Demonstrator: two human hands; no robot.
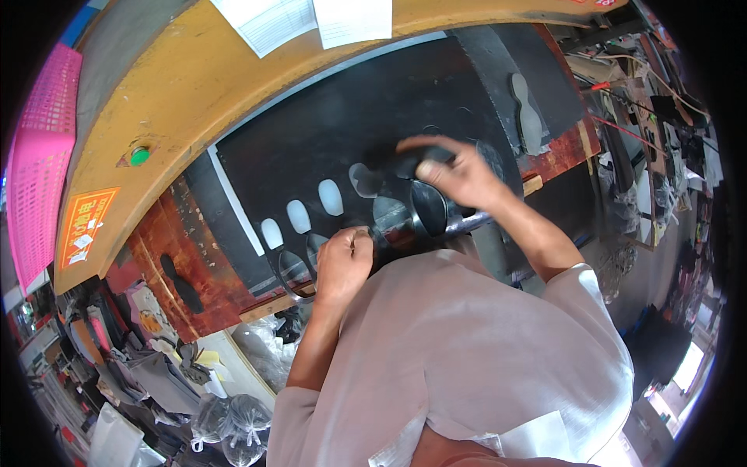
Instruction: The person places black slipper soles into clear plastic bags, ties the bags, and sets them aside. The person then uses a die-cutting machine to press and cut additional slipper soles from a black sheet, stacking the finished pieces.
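A black sheet (350,117) lies on the work surface, with pale oval pieces or openings (331,197) in a slanting row near its front. My left hand (345,254) is curled closed at the sheet's front edge, beside a looped metal cutting die (297,298); its fingertips are hidden. Just above a second rounded metal die (429,207), my right hand (461,175) is blurred, thumb and fingers curved around a dark piece (435,154). Whether it grips that piece is unclear. Between the hands, a rounded translucent or shiny shape (394,216) shows.
A yellow machine beam (175,105) with a green button (140,156) arches across the back. Dark sole-shaped pieces lie at the right (528,117) and left (181,284). A pink plastic basket (44,146) stands far left; bagged material (242,420) sits lower left.
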